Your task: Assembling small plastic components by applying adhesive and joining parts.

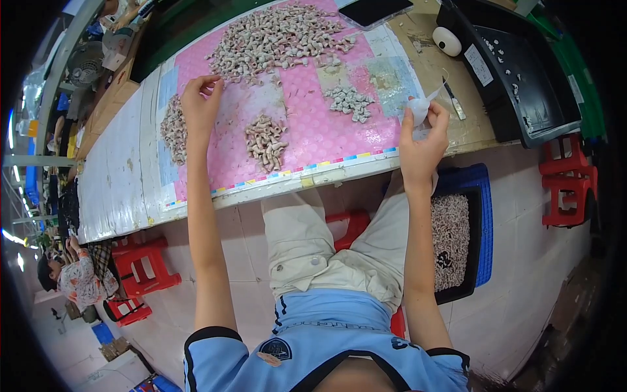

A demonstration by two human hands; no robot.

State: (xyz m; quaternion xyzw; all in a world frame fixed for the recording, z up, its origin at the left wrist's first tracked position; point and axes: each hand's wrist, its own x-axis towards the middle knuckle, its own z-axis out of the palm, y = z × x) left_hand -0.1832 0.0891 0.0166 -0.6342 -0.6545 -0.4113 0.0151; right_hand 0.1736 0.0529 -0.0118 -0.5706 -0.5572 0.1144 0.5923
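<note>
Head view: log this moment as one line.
left hand: near large pile of small pieces, grip unclear | right hand: holding white object | nearby: slim tool, black bin

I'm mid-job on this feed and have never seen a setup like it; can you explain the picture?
There's no machine: these are a person's two bare hands. The only view comes from a wide fisheye camera worn on the head, looking down, so straight edges bend. Picture left is the person's left.

On the table lies a pink patterned sheet bearing a large pile of small pale pieces and several smaller piles. To the right are a cutting tool and a black tray.

The right hand grips a small white object; exactly what it is, I can't tell. The left hand is above the sheet, near the large pile; whether it pinches a piece isn't clear.
</note>
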